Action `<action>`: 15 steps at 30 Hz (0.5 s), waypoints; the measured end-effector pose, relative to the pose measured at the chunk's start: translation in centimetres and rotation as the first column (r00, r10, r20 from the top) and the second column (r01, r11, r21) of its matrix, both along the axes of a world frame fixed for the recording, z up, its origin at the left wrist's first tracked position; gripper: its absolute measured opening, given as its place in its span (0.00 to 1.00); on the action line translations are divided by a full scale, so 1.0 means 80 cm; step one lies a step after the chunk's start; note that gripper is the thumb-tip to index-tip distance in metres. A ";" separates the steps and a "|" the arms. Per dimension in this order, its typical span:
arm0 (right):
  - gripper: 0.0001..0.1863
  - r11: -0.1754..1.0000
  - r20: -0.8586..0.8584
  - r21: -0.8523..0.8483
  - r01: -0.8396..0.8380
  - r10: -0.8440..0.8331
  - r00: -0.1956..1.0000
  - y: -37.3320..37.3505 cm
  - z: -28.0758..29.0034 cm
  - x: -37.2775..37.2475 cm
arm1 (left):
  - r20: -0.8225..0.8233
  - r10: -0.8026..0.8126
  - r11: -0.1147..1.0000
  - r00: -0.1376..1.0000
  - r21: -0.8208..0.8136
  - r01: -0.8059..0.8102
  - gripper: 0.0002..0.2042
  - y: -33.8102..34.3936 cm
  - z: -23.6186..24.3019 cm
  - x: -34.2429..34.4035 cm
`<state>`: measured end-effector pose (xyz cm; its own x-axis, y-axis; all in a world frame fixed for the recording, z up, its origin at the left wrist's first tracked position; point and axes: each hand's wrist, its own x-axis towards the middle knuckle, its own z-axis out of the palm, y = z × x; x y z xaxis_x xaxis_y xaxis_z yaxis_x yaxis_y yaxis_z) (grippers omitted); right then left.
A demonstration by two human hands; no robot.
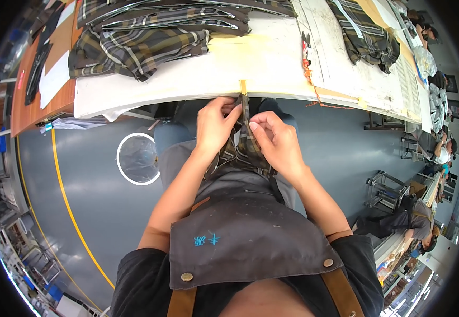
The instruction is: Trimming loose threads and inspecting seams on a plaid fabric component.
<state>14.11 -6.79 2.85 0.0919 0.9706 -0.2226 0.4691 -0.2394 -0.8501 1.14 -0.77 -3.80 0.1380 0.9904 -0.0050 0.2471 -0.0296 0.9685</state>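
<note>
Grip on both sides is closed on the strip (pixel 245 110): left hand (pixel 218 126) by its top at the desk edge, right hand (pixel 278 138) lower, thumb and forefinger together at its right side. Strip runs down into the plaid cloth (pixel 248 150), bunched over the lap between the forearms; fingers hide part of the seam, so can't tell how the two join. Risk: uneven pull between hands would skew or stretch the strip. Second: hanging weight of the cloth could tug it out of a light pinch and drop it to the floor (pixel 87 174). Strip top meets yellow tape (pixel 243 86) on the desk (pixel 271 58); can't tell if it's fixed there. If it is, a hard tug might lift the tape. Red-black tool (pixel 307 50) lies up on the desk to the right, orange cord (pixel 316 92) trailing over the edge; a snagged sleeve or cloth could drag it off. Containers: white-rimmed bin (pixel 118 158) on the floor to the left, clear liner, contents too hazy to call. Clear bag (pixel 425 62) far right, contents also unreadable. Zipped stack (pixel 171 24) and a rumpled piece (pixel 139 50) sit far left on the desk, a second pile (pixel 369 45) right; the rumpled one is near the edge, so a knock might slide it off.
</note>
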 end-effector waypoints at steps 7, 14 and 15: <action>0.09 0.987 -0.050 0.158 0.037 -0.030 0.998 0.012 -0.009 -0.004 | 0.245 -0.076 0.974 0.967 -0.189 0.124 0.06 -0.014 0.045 -0.015; 0.11 0.988 -0.103 0.153 0.035 -0.019 0.995 0.020 -0.010 -0.001 | 0.286 -0.115 0.883 0.951 -0.409 0.229 0.05 0.005 0.053 -0.026; 0.11 0.987 -0.107 0.154 0.040 -0.023 0.994 0.022 -0.012 0.000 | 0.303 -0.124 0.881 0.945 -0.404 0.245 0.04 0.005 0.055 -0.027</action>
<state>14.07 -4.99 1.89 0.1072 0.9911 -0.0795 0.3702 -0.1139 -0.9220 -1.00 -0.34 0.59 0.3740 0.8534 -0.3630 0.0165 0.3852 0.9227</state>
